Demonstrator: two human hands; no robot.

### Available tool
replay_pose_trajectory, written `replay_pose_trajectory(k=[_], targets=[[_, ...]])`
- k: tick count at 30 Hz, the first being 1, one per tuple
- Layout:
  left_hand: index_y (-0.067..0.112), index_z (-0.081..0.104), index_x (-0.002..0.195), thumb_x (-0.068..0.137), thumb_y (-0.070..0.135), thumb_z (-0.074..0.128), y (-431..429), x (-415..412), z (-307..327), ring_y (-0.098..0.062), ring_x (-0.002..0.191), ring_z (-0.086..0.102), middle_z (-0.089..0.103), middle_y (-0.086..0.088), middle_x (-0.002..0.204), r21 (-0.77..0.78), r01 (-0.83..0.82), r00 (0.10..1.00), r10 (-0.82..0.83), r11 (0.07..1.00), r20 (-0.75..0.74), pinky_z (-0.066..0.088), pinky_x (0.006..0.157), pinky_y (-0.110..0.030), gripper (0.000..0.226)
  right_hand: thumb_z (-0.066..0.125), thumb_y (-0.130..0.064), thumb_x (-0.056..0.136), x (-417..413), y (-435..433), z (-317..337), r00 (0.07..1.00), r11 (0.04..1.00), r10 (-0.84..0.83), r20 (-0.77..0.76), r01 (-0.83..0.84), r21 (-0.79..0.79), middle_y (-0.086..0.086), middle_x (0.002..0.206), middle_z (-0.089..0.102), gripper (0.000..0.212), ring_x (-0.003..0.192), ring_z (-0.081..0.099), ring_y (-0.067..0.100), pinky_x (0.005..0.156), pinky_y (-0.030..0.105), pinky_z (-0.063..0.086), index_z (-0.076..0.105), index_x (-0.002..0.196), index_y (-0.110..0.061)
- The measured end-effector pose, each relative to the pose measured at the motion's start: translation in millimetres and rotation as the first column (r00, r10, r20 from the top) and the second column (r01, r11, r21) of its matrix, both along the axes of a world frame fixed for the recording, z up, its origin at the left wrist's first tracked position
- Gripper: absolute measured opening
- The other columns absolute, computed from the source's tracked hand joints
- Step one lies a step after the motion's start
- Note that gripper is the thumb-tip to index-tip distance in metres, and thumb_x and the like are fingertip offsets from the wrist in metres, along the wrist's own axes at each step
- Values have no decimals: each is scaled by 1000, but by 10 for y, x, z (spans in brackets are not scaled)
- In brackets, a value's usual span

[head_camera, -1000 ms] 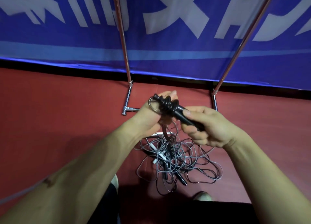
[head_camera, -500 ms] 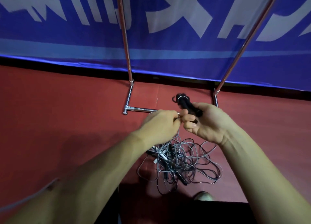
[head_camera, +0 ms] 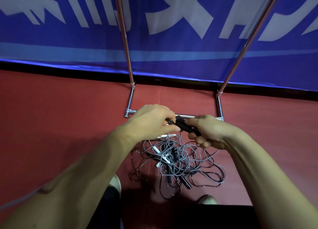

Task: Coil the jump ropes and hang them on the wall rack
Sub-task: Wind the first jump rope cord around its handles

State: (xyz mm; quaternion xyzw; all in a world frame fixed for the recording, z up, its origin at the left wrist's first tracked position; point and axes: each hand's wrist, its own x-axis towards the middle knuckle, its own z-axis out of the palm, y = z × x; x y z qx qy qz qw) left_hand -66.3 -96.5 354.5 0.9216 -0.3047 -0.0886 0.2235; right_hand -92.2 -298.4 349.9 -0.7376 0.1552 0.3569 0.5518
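Hands meet low in front of the rack, over the red floor (head_camera: pixel 51 118). The left hand (head_camera: pixel 151 120) has its grip curled round one end of the black handles (head_camera: pixel 183 126), thumb and fingers pinching it. The right hand (head_camera: pixel 212 133) has its grip wrapped round the other end, fingers folded under. How much cord is wound on those handles I cannot tell, since both hands cover it.

Below them, on the floor between the person's shoes (head_camera: pixel 115 184) and the rack's base bar (head_camera: pixel 186 116), lies the pile of jump ropes (head_camera: pixel 180 161). Its grey and dark cords are looped through one another, with white and black handles buried inside. The chrome uprights (head_camera: pixel 126 44) rise against a blue banner (head_camera: pixel 172 56); the hanging bar is out of sight above.

From where I stand, the bundle looks close to being secured, and that is the weak point. Thin, springy cord wants to unwind, so if either grip slackens before the end is tucked, the wraps may spill open. A strand may also run from the hands down into the pile; lifting then would drag the whole tangle up and tighten its knots. Loops lie near the shoes, so a careless step could snag them. A loosely bound bundle could also slide off the rack once hung.
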Motion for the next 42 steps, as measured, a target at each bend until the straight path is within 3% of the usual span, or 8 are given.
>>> replay_pose_trajectory(k=[11,18,22,27,30,34,38,42], targets=[[24,65,67,63,51,90,-31,0,-23,-5,57,48,57,16,58,-256,-47,823,-108,966,-558,37,59,-26,37,56,-20,99,-129,-38,165,898,907,421,126,-421,-27,5,53,46,18,38,30,14,39,19,21,65,92,-7],[25,75,71,72,55,80,-8,2,79,-7,57,58,65,5,68,-522,-384,460,-332,762,-824,48,53,-18,31,55,-29,92,-109,40,172,941,901,102,323,-225,371,4,48,36,32,38,28,12,40,16,22,60,83,1],[23,62,58,106,20,42,-131,-6,69,-7,46,34,40,4,56,-511,-673,387,-334,535,-859,30,47,-21,52,63,-36,91,-67,100,210,935,823,-212,285,13,568,2,51,33,25,39,23,7,42,16,14,58,79,-15],[20,45,77,108,34,37,-357,-127,-24,-10,48,37,44,7,58,-338,-476,677,93,812,-730,25,51,-29,35,58,-33,99,52,56,113,768,893,-440,465,318,319,-2,50,45,29,38,31,12,40,21,20,53,72,-22],[20,52,92,105,37,40,-366,-296,-46,-24,71,52,55,-1,82,4,-167,941,161,986,-299,33,61,-33,25,62,-38,96,53,17,-112,757,923,-39,652,277,-267,-1,62,64,24,50,56,16,52,28,42,51,87,-19],[27,66,99,98,39,53,-225,-215,38,-27,91,63,69,0,94,127,-48,999,48,991,7,43,73,-32,18,61,-41,95,23,4,-160,779,829,320,540,46,-557,1,67,66,28,66,60,22,62,35,44,53,80,-19],[29,74,83,81,42,80,12,-26,80,1,64,56,63,18,65,-83,26,949,-51,996,-312,40,59,-19,14,60,-31,97,-21,2,-39,773,838,483,412,-272,-473,-14,61,63,26,56,53,3,60,26,44,57,74,-22],[23,65,75,67,31,92,114,50,57,-10,56,46,55,7,59,-373,-166,791,-102,913,-603,36,56,-25,29,50,-12,100,-74,70,111,856,940,340,390,-316,-126,-3,58,48,27,51,42,10,49,22,36,57,74,-11]])
